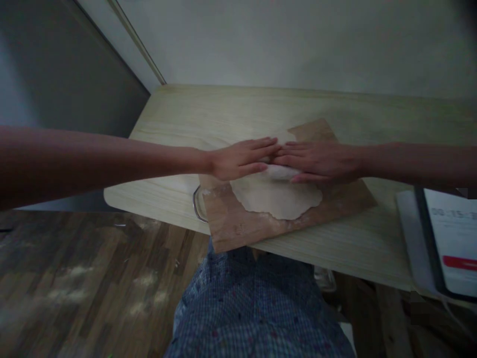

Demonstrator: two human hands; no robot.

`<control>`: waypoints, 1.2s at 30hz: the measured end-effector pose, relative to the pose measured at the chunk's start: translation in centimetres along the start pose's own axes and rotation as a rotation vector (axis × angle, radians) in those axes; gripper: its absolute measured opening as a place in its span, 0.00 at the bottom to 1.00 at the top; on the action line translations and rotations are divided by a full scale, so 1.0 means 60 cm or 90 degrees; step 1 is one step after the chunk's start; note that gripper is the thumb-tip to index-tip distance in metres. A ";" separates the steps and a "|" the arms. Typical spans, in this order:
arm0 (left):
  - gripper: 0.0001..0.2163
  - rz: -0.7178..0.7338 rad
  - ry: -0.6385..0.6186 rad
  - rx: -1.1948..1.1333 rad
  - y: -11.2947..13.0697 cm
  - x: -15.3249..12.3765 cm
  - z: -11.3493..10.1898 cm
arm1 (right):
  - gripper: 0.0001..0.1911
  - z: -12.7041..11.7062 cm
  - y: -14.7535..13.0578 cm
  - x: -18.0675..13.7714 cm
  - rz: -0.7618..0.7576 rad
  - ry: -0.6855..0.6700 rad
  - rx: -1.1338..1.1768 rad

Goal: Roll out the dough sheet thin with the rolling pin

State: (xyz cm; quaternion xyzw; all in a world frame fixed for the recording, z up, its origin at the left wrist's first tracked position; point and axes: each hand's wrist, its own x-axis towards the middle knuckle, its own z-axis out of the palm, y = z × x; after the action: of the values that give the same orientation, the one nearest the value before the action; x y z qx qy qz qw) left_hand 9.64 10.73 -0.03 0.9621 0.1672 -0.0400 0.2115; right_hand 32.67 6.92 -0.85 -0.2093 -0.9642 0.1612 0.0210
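A flattened sheet of pale dough (278,196) lies on a wooden board (227,223) dusted with flour. Across its middle runs a white rolled-up bulge (282,172), like dough wound into a cylinder; whether a rolling pin is inside cannot be seen. My left hand (242,159) rests flat over the left part of this roll, fingers stretched out to the right. From the other side my right hand (316,161) lies palm down on it, fingers extended, the fingertips of both hands meeting at the middle. The palms hide much of the roll.
The board sits askew on a pale wood table (179,119), its near corner over the front edge. A metal handle (198,204) shows at its left. A phone (452,238) with a lit screen lies at the right. White patches mark the floor (93,278). Behind is a wall.
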 end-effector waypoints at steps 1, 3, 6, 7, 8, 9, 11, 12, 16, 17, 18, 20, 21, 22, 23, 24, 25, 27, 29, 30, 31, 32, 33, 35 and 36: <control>0.25 -0.009 0.010 -0.019 -0.001 0.000 0.001 | 0.27 0.001 0.001 -0.001 0.003 0.008 0.015; 0.24 -0.027 0.029 -0.048 -0.004 0.000 0.002 | 0.26 0.003 0.002 -0.001 0.011 0.016 0.040; 0.24 -0.023 0.047 -0.059 -0.008 -0.002 0.005 | 0.27 0.004 -0.001 0.001 -0.004 0.007 0.038; 0.24 -0.017 0.051 -0.054 -0.007 -0.004 0.007 | 0.28 0.005 -0.004 0.002 -0.009 0.004 0.033; 0.23 -0.012 0.057 -0.047 -0.005 -0.006 0.009 | 0.28 0.007 -0.007 0.002 -0.010 0.005 0.030; 0.23 -0.015 0.064 -0.037 -0.002 -0.008 0.011 | 0.27 0.009 -0.010 0.003 -0.008 0.009 0.030; 0.23 -0.040 0.086 -0.011 0.007 -0.013 0.017 | 0.27 0.014 -0.017 0.003 0.000 0.013 0.038; 0.23 -0.056 0.098 0.003 0.012 -0.015 0.020 | 0.26 0.016 -0.021 0.003 0.001 0.011 0.045; 0.23 -0.099 0.119 0.045 0.031 -0.020 0.031 | 0.26 0.024 -0.033 0.001 0.005 0.001 0.059; 0.23 -0.104 0.123 0.051 0.035 -0.021 0.033 | 0.26 0.025 -0.035 0.001 0.007 0.000 0.058; 0.23 -0.111 0.127 0.057 0.038 -0.021 0.035 | 0.27 0.026 -0.037 0.000 0.007 0.000 0.055; 0.23 -0.127 0.133 0.071 0.043 -0.022 0.038 | 0.28 0.026 -0.040 0.000 0.005 -0.001 0.045; 0.24 -0.137 0.135 0.079 0.045 -0.023 0.040 | 0.28 0.026 -0.041 -0.001 0.002 -0.001 0.041; 0.24 -0.146 0.138 0.089 0.047 -0.024 0.041 | 0.29 0.026 -0.043 -0.001 -0.001 -0.003 0.036; 0.24 -0.154 0.143 0.098 0.049 -0.025 0.044 | 0.29 0.026 -0.044 -0.001 -0.003 -0.005 0.031; 0.24 -0.161 0.151 0.108 0.050 -0.026 0.046 | 0.29 0.025 -0.045 -0.001 -0.005 -0.007 0.026; 0.24 -0.167 0.162 0.117 0.052 -0.028 0.049 | 0.30 0.025 -0.047 -0.001 -0.008 -0.006 0.020; 0.24 -0.175 0.189 0.136 0.055 -0.030 0.055 | 0.30 0.027 -0.051 -0.001 -0.009 0.000 0.008; 0.24 -0.178 0.214 0.156 0.059 -0.034 0.062 | 0.31 0.029 -0.056 -0.003 -0.008 0.009 -0.008; 0.24 -0.177 0.224 0.166 0.062 -0.036 0.064 | 0.30 0.030 -0.059 -0.004 -0.008 0.014 -0.018; 0.24 -0.178 0.232 0.175 0.065 -0.037 0.067 | 0.30 0.032 -0.063 -0.005 -0.007 0.019 -0.031; 0.24 -0.181 0.236 0.184 0.069 -0.039 0.069 | 0.30 0.033 -0.066 -0.006 -0.008 0.024 -0.044; 0.24 -0.187 0.236 0.192 0.072 -0.041 0.070 | 0.29 0.035 -0.068 -0.006 -0.011 0.031 -0.057; 0.24 -0.201 0.227 0.204 0.078 -0.043 0.072 | 0.29 0.037 -0.070 -0.007 -0.017 0.041 -0.080; 0.23 -0.206 0.220 0.207 0.080 -0.043 0.073 | 0.28 0.038 -0.070 -0.006 -0.020 0.041 -0.087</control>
State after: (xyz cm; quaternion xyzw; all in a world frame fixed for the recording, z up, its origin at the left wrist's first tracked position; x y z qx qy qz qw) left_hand 8.80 4.01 -1.74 0.9367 0.3438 0.0650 0.0138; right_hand 31.10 2.46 -1.63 -0.2000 -0.9750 0.0878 0.0406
